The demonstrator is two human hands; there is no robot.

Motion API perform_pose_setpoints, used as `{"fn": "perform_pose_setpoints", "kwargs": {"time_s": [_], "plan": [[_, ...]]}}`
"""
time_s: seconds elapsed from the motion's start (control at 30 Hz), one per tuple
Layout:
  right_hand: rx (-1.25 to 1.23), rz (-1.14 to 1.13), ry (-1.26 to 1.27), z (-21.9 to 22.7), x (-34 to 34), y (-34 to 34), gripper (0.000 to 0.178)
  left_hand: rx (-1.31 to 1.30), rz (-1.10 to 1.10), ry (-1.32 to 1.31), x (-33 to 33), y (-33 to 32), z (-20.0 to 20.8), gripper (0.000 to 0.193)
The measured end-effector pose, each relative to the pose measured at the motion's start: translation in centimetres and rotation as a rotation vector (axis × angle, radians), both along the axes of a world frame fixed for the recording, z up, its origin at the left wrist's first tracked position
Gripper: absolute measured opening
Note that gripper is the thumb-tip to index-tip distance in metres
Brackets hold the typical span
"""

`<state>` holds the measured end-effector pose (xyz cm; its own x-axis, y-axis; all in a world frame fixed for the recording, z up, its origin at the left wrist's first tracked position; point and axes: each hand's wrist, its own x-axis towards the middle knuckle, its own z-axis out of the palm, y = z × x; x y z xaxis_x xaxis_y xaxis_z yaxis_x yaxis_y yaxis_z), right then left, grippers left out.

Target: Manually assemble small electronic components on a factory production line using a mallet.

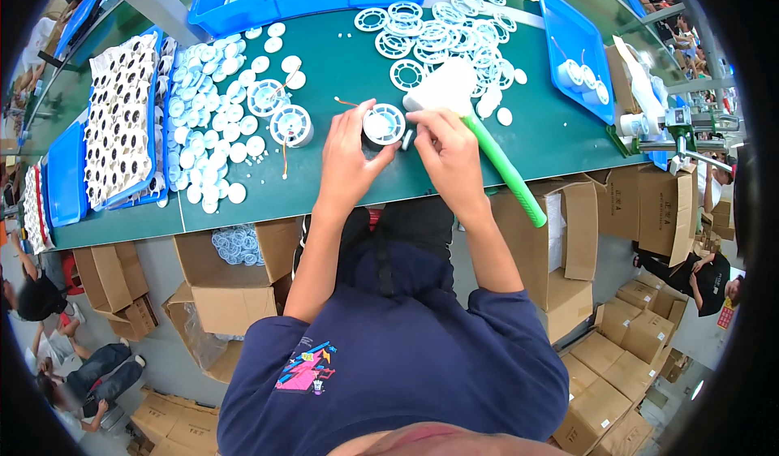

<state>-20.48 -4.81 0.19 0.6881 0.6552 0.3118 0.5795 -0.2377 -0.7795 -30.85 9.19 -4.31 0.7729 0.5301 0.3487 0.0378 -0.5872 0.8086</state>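
My left hand [349, 154] is closed around a round white plastic housing [384, 123] with a slotted rim and a raised hub. A short orange lead [347, 101] sticks out near its fingertips. Close against the housing's right side is my right hand [445, 148], its fingers curled in a pinch. What they hold is hidden; a small dark-and-white piece [407, 139] shows beside the thumb. Just beyond that hand lies a mallet with a white head [442, 88] and a green handle [507, 172]. Two similar wired housings [291, 126] stand to the left.
White discs [213, 144] are strewn at left beside a tray of dark-centred parts [122, 115]. Slotted rings [438, 38] pile up at the far middle. Blue bins [316, 0] stand behind, a blue tray [578, 54] at right. Cardboard boxes [233, 308] sit below the green bench [324, 180].
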Motion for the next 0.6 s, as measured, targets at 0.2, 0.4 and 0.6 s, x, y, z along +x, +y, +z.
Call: {"fn": "perform_pose_setpoints", "kwargs": {"time_s": [0.2,0.4,0.6], "plan": [[-0.296,-0.024,-0.571,1.3,6.0,4.6,0.017,0.077,0.057,0.000,0.1,-0.3,-0.3,0.067],[-0.848,0.220,-0.480,0.4,9.7,8.9,0.041,0.128,0.123,-0.046,-0.3,-0.4,-0.5,0.066],[-0.508,-0.008,-0.791,-0.4,7.7,8.5,0.027,0.086,0.128,-0.035,-2.5,-1.5,0.0,0.066]]}}
